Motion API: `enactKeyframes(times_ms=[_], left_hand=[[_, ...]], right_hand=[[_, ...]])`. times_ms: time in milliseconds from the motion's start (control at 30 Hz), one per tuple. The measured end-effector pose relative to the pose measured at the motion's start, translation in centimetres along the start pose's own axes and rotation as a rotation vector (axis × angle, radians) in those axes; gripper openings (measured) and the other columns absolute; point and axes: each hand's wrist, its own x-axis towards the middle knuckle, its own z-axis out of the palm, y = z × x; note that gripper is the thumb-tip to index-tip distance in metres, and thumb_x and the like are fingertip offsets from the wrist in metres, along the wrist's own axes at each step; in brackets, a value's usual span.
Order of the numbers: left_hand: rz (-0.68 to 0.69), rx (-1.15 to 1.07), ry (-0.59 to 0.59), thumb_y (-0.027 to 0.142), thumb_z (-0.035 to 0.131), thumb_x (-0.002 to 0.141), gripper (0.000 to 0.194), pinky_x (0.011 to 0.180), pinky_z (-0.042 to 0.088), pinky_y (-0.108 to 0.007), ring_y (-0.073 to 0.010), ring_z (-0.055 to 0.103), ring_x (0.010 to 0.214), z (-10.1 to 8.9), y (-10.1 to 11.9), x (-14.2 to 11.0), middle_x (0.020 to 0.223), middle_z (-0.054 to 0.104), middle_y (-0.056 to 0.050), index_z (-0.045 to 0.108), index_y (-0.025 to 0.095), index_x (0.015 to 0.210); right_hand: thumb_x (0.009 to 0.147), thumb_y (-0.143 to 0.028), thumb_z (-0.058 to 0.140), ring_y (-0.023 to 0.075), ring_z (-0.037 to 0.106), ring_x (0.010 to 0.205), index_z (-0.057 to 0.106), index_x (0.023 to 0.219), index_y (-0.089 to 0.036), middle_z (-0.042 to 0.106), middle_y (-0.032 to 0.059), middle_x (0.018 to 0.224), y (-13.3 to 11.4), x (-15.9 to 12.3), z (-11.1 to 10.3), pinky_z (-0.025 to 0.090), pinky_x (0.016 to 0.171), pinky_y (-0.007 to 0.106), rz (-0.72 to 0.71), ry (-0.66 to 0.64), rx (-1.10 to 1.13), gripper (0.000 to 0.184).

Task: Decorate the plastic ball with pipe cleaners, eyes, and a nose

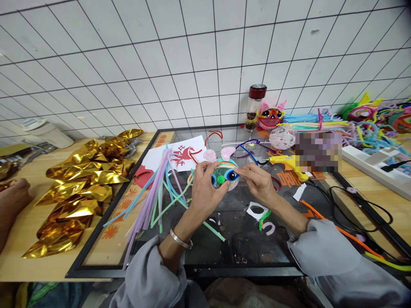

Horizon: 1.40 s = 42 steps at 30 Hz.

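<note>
Between my hands is a pipe-cleaner animal face (221,172) with pink ears, big blue eyes and a green nose. My left hand (207,186) is closed around its left side, thumb on the lower front, partly covering one eye. With fingertips pinched together, my right hand (257,182) is at the outer edge of the blue eye (231,175) on the right. Below the right hand lie a white paper piece with a hole (257,210) and a short green pipe cleaner (264,220). A bundle of purple pipe cleaners (157,188) lies left of the hands.
A yellow glue gun (289,162) lies to the right, near a power strip (379,171). Behind stand a glass bottle (253,109) and a pink animal face (271,116). Gold foil (80,192) covers the left table. Another person's hand (14,199) is at far left.
</note>
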Motion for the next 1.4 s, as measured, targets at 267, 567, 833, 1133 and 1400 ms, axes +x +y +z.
enactKeyframes(times_ms=[267, 567, 833, 1133, 1400], left_hand=[[0.007, 0.016, 0.028, 0.023, 0.072, 0.075, 0.049, 0.106, 0.046, -0.046, -0.0278, 0.054, 0.119, 0.18, -0.10, -0.03, 0.121, 0.050, -0.009, 0.062, 0.023, 0.123], [0.017, 0.009, 0.030, 0.023, 0.072, 0.074, 0.050, 0.106, 0.046, -0.046, -0.0277, 0.054, 0.119, 0.27, -0.29, -0.03, 0.121, 0.050, -0.009, 0.061, 0.022, 0.123], [0.016, 0.013, 0.035, 0.024, 0.072, 0.075, 0.049, 0.105, 0.046, -0.046, -0.0276, 0.054, 0.118, 0.30, -0.33, 0.01, 0.120, 0.051, -0.009, 0.061, 0.022, 0.122], [0.004, 0.022, 0.016, 0.023, 0.070, 0.075, 0.051, 0.105, 0.046, -0.046, -0.0281, 0.055, 0.117, 0.21, -0.21, 0.04, 0.120, 0.052, -0.010, 0.061, 0.020, 0.126], [0.014, 0.046, 0.022, 0.023, 0.069, 0.075, 0.051, 0.104, 0.047, -0.046, -0.0279, 0.055, 0.116, 0.28, -0.06, -0.02, 0.118, 0.052, -0.008, 0.062, 0.025, 0.126]], right_hand=[[0.098, -0.010, 0.046, 0.0151, 0.062, 0.077, 0.071, 0.118, -0.024, 0.061, 0.0046, 0.086, -0.04, 0.00, 0.23, 0.052, 0.066, 0.027, -0.003, 0.034, -0.015, 0.035], [0.097, -0.008, 0.045, 0.0160, 0.062, 0.076, 0.070, 0.119, -0.025, 0.061, 0.0049, 0.085, -0.23, -0.09, 0.09, 0.053, 0.066, 0.028, 0.000, 0.023, -0.070, 0.038], [0.094, -0.004, 0.045, 0.0165, 0.061, 0.076, 0.070, 0.121, -0.027, 0.059, 0.0042, 0.085, -0.32, -0.28, 0.38, 0.051, 0.065, 0.028, 0.010, 0.053, -0.059, 0.043], [0.095, -0.006, 0.045, 0.0170, 0.062, 0.076, 0.067, 0.127, -0.027, 0.060, 0.0049, 0.087, -0.09, -0.49, 0.60, 0.052, 0.066, 0.029, 0.007, 0.046, -0.071, 0.044], [0.095, -0.006, 0.045, 0.0164, 0.060, 0.075, 0.067, 0.126, -0.026, 0.059, 0.0045, 0.086, -0.23, -0.52, 0.75, 0.051, 0.065, 0.029, 0.007, 0.048, -0.062, 0.043]])
